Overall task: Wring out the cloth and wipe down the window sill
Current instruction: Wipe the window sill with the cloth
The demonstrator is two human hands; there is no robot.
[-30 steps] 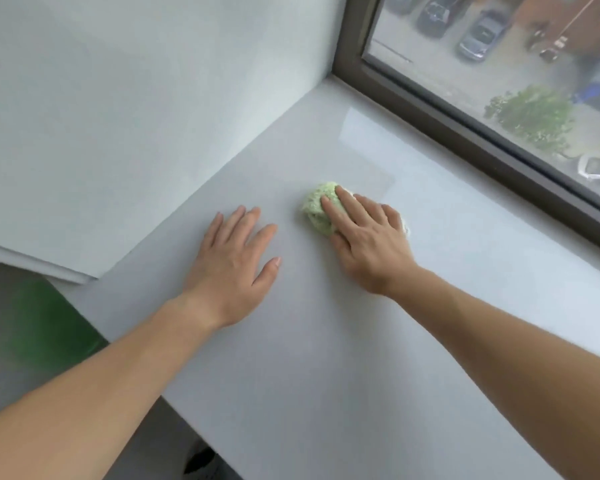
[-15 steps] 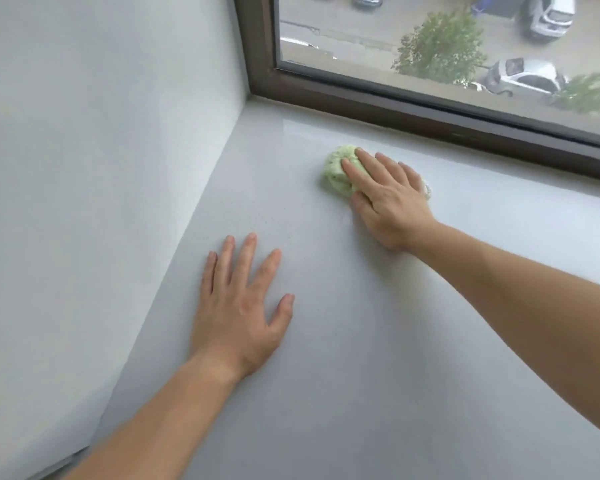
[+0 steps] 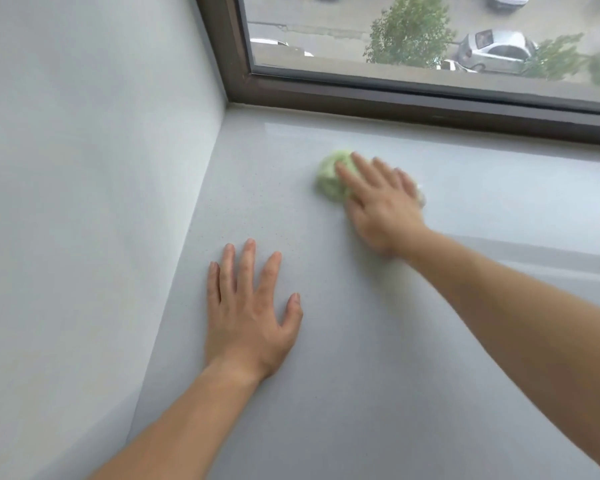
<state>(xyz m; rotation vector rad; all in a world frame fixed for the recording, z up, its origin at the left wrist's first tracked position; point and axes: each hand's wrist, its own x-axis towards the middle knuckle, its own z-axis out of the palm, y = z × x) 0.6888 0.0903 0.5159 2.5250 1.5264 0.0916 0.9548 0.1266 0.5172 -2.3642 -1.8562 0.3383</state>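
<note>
A bunched light green cloth (image 3: pixel 328 180) lies on the pale grey window sill (image 3: pixel 378 341), a short way in front of the window frame. My right hand (image 3: pixel 378 199) presses flat on top of the cloth with straight fingers and is blurred by motion; most of the cloth is hidden under it. My left hand (image 3: pixel 250 313) rests flat on the sill nearer to me, fingers spread, close to the left wall and holding nothing.
A white side wall (image 3: pixel 84 202) bounds the sill on the left. The dark brown window frame (image 3: pixel 395 98) runs along the back, with glass above it showing trees and parked cars outside. A glossy streak shows on the sill at right.
My right hand has slid the cloth across the sill, back from the window frame toward me. The left hand has stayed planted. The view has turned toward the corner.
</note>
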